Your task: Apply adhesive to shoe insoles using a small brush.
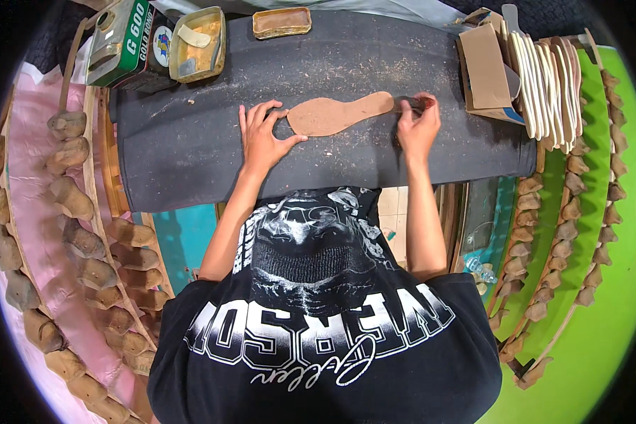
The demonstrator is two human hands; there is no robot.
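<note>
Left hand (pixel 263 138): grip apart, touching flat brown sole-shaped piece (pixel 336 116), left end;
Right hand (pixel 418 131): clamped on small dark object (pixel 417 103);

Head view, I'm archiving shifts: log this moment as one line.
left hand: touching brown sole, broad end | right hand: holds dark object near narrow end | surface: dark cloth

Left arm (pixel 229 227): bare, slanting up from the lower middle, leaning a bit to the right.
Left hand (pixel 263 139): above the middle of the frame, a little left, its back showing.
Left fingers (pixel 252 117): spread apart and a bit bent.
Left thumb (pixel 290 142): sticking out to the right, wide of the fingers.
Right arm (pixel 425 220): bare, going almost straight up.
Right hand (pixel 417 133): upper part, right of the middle, fingers curled in toward the thumb.
</note>
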